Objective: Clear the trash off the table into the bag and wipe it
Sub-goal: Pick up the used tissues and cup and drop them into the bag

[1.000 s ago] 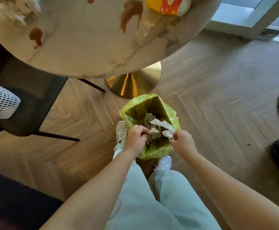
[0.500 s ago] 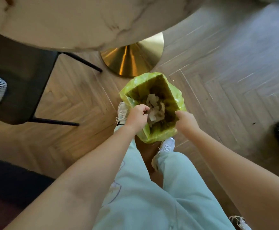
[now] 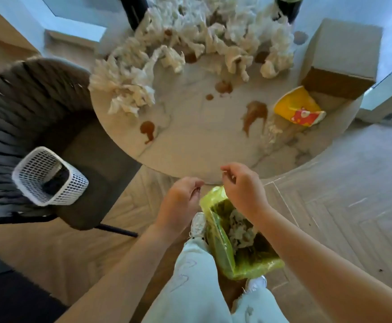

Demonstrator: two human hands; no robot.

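Over on the left a white mesh basket (image 3: 50,177) sits on the grey chair (image 3: 27,108), out of the job for now; next to it, on the round worktop (image 3: 190,145), a heap of crumpled tissues (image 3: 129,87) spills along the far side, with brown spills (image 3: 147,130) dotted across the marble; all of that is yet to go. Nearer us, the left hand (image 3: 178,203) hangs just off the worktop edge, fingers loosely curled, its grip on nothing that I can make out; the right hand (image 3: 242,190) hovers above the green bag (image 3: 225,248), fingertips pinched together, though whether a scrap sits between them I cannot tell. The bag stands open on the floor between the feet, tissues already inside; its mouth looks slack, so I'd say keep it wide and close under the edge. For the next load, my advice would be to gather the nearest tissues in a full two-handed scoop rather than piece by piece, steering round the wet patches so they don't smear. Further right lie the crushed yellow cup (image 3: 297,108) and the cardboard box (image 3: 339,59); bag the cup before any wiping starts.
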